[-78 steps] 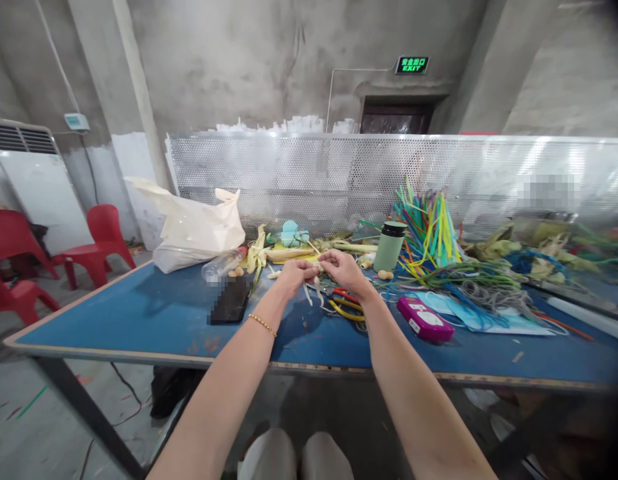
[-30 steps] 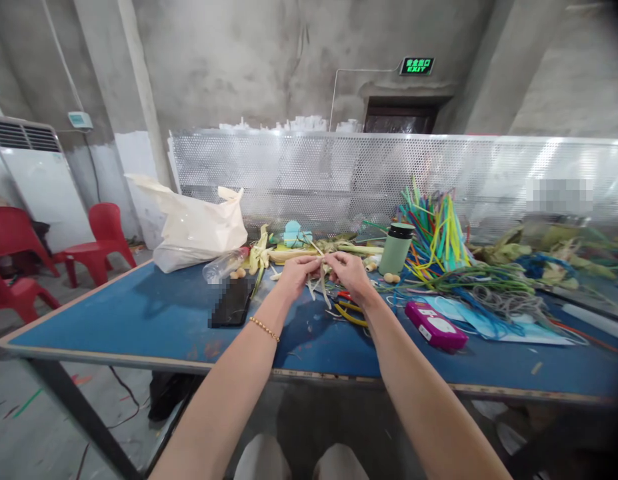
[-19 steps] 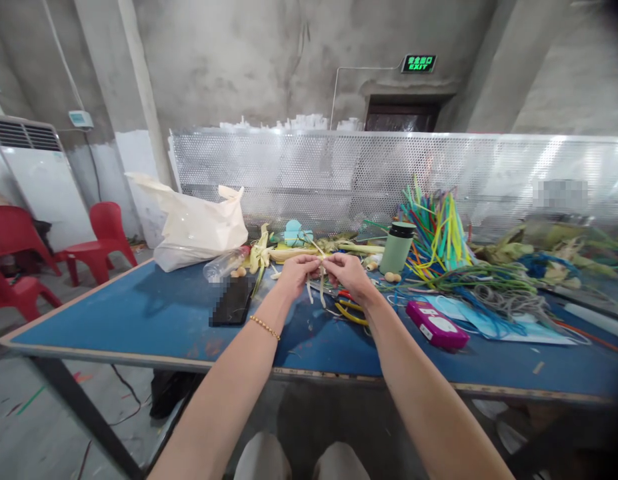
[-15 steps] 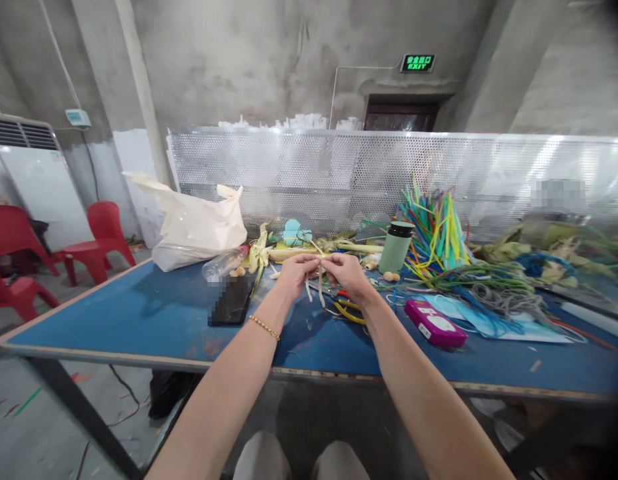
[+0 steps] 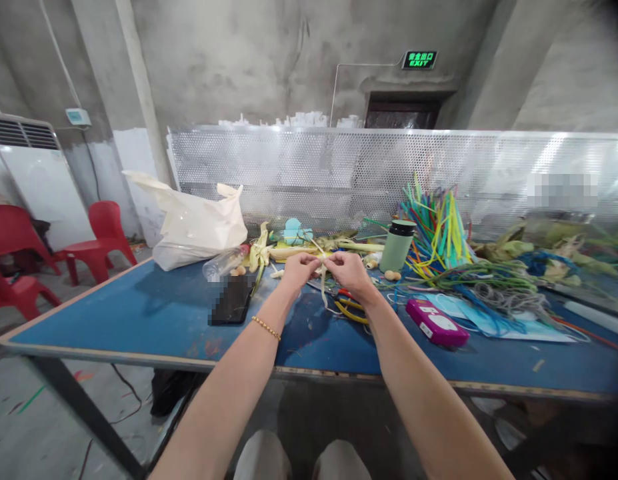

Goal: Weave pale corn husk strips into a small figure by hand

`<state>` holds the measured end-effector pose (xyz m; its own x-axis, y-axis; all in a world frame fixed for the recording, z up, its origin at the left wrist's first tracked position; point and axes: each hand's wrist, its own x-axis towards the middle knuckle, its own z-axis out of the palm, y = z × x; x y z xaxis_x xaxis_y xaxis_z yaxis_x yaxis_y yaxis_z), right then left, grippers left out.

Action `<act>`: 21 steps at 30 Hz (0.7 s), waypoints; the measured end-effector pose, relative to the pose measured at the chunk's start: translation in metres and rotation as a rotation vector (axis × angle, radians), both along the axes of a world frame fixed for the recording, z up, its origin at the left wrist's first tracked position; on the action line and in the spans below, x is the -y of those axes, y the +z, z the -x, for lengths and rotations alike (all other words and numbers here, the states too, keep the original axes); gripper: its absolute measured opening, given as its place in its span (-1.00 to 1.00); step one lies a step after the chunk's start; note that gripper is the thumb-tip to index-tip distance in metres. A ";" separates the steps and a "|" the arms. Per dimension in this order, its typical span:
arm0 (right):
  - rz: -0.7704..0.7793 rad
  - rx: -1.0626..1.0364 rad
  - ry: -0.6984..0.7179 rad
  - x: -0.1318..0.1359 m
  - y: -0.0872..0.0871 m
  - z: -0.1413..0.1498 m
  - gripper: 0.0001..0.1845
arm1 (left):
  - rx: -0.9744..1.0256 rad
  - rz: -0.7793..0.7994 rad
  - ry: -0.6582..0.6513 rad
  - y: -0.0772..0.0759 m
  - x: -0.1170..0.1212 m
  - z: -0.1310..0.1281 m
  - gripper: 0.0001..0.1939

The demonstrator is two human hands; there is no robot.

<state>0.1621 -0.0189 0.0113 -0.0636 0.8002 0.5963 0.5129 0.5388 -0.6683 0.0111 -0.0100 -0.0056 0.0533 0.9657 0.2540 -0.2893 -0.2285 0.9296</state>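
My left hand [image 5: 299, 272] and my right hand [image 5: 349, 272] meet above the middle of the table, each pinching a pale plant-fibre strip, perhaps corn husk. One end of the strip [image 5: 324, 298] hangs below the fingers and another thin end sticks up between the hands. The exact crossing point is partly hidden by my fingertips. Just below my right hand lie yellow-handled pliers or scissors [image 5: 349, 312]. Behind both hands are yellowish husks [image 5: 293, 253] and a light-blue object [image 5: 295, 231].
A black phone [image 5: 232, 300], a plastic bottle [image 5: 221, 265] and a cream bag [image 5: 201, 223] are on the left. To the right stand a green thermos [image 5: 397, 248], colourful strips [image 5: 441, 230], a purple box [image 5: 437, 323] and blue masks [image 5: 493, 320]. A perforated metal panel [image 5: 299, 167] runs behind.
Two strip ends hung below my hands before; now only one shows clearly, the left one gone from sight. Both hands stay pinched together in nearly the same place.
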 end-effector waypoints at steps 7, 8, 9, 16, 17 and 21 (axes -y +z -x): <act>-0.017 0.141 -0.002 -0.004 -0.001 -0.002 -0.68 | -0.045 -0.036 -0.035 -0.002 -0.001 0.001 -0.77; -0.012 0.142 0.000 -0.004 -0.001 -0.002 -0.67 | -0.040 -0.026 -0.033 -0.002 -0.001 0.001 -0.79; -0.004 0.137 0.003 -0.003 -0.001 -0.001 -0.67 | -0.037 -0.017 -0.028 -0.002 -0.001 0.000 -0.81; 0.105 0.008 0.086 0.008 0.003 0.002 -0.63 | -0.015 -0.021 -0.012 -0.004 -0.003 -0.003 -0.85; 0.126 -0.008 0.102 0.009 0.004 0.003 -0.62 | -0.005 -0.024 -0.016 -0.004 -0.004 -0.002 -0.85; 0.165 -0.054 0.146 0.011 0.006 0.003 -0.62 | 0.040 -0.020 -0.028 -0.004 -0.004 -0.001 -0.84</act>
<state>0.1590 -0.0295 0.0170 -0.1571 0.8720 0.4636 0.3987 0.4855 -0.7780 0.0126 -0.0061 -0.0092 0.0693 0.9589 0.2752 -0.3324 -0.2379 0.9126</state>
